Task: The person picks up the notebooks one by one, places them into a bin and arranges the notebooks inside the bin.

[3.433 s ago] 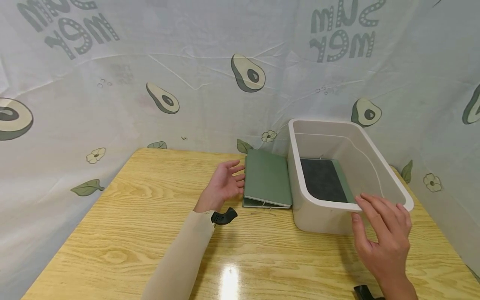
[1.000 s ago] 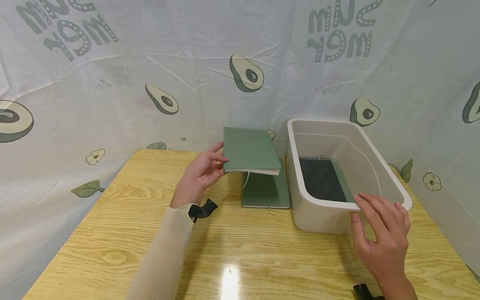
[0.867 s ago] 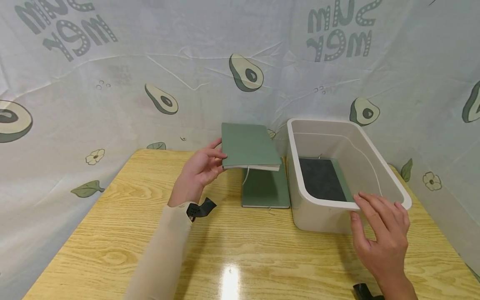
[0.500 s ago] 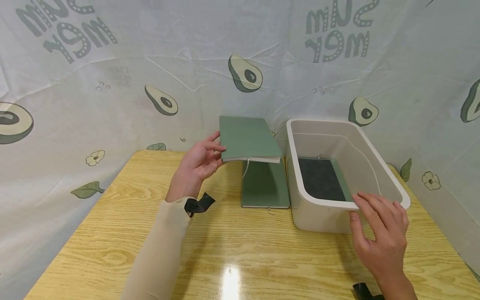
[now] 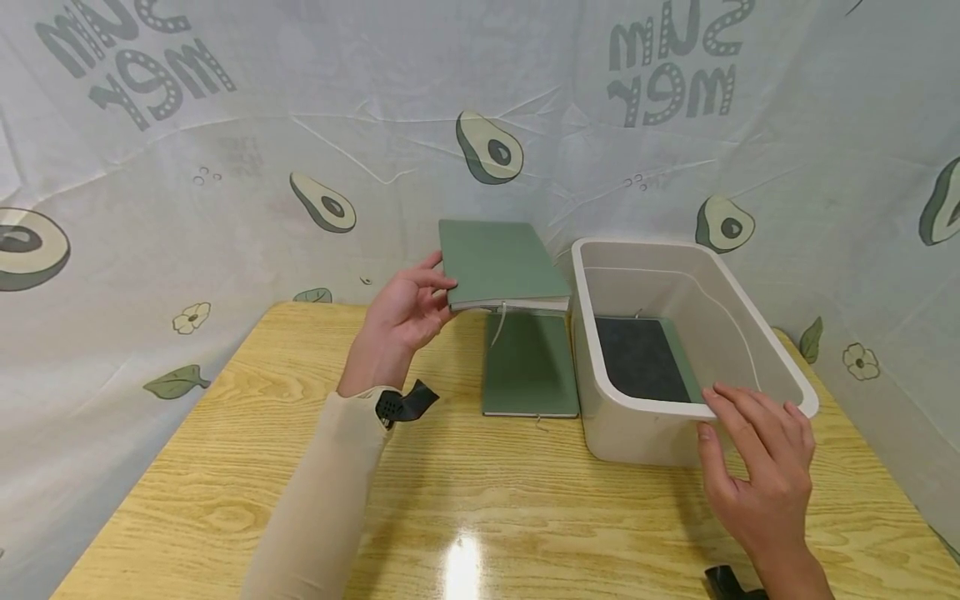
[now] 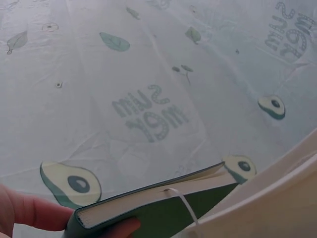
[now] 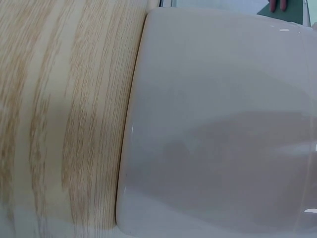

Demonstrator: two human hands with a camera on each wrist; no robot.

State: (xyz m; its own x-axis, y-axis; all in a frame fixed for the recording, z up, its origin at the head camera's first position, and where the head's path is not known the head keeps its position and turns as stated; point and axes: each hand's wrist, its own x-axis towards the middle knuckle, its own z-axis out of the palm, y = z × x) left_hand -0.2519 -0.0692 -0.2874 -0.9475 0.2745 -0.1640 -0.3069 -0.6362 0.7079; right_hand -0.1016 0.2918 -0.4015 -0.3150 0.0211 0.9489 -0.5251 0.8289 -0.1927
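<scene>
My left hand [image 5: 408, 312] grips a green hardcover notebook [image 5: 504, 262] by its left edge, thumb above and fingers below. The notebook is raised above the table, a pale ribbon hanging from its pages. In the left wrist view, the notebook [image 6: 153, 198] shows its page edges, slightly parted at the far corner. Below it a second green notebook [image 5: 530, 371] lies flat against the left side of a beige plastic bin [image 5: 637, 433]. My right hand [image 5: 768, 467] holds the bin's front rim, fingers over it and thumb at the outer wall.
Inside the bin lie a dark notebook [image 5: 641, 358] and a green one [image 5: 682, 358] partly beneath it. The wooden table [image 5: 225, 467] ends at a printed cloth [image 5: 405, 125] hanging behind. The right wrist view shows mostly the bin's smooth outer wall [image 7: 213, 124].
My left hand took hold of the upper green notebook, lifted it off the other and drew it left; lately it rises further and shifts slightly right. My right hand stays on the rim.
</scene>
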